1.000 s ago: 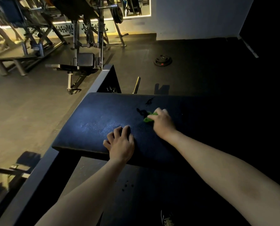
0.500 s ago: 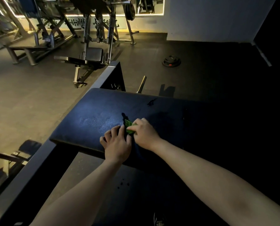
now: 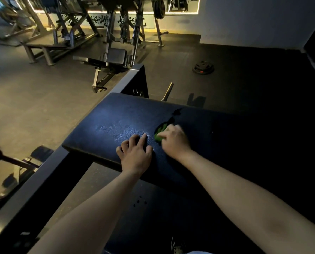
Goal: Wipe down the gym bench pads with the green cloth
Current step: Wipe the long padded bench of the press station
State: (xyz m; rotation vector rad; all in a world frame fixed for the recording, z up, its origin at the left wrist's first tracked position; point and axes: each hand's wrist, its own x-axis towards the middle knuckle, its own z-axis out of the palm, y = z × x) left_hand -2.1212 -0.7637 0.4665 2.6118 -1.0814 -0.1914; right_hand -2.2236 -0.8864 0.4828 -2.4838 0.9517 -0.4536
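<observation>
A wide dark bench pad [image 3: 116,123] lies in front of me, lit on its left part and dark on the right. My right hand [image 3: 175,141] presses a small green cloth [image 3: 160,133] against the pad near its middle; most of the cloth is hidden under the hand. My left hand [image 3: 135,154] rests on the pad just left of the cloth, fingers spread and slightly bent, holding nothing. A torn dark patch [image 3: 176,112] shows on the pad beyond the cloth.
A grey metal frame beam [image 3: 43,182] runs diagonally along the pad's left end. Another bench machine [image 3: 114,59] stands beyond it, with racks behind. A weight plate [image 3: 203,67] lies on the dark floor at the back. A bar end [image 3: 168,90] sticks up behind the pad.
My right hand slid the cloth left until it met my left hand, then back right and slightly away from me. My left hand stayed in place on the pad.
</observation>
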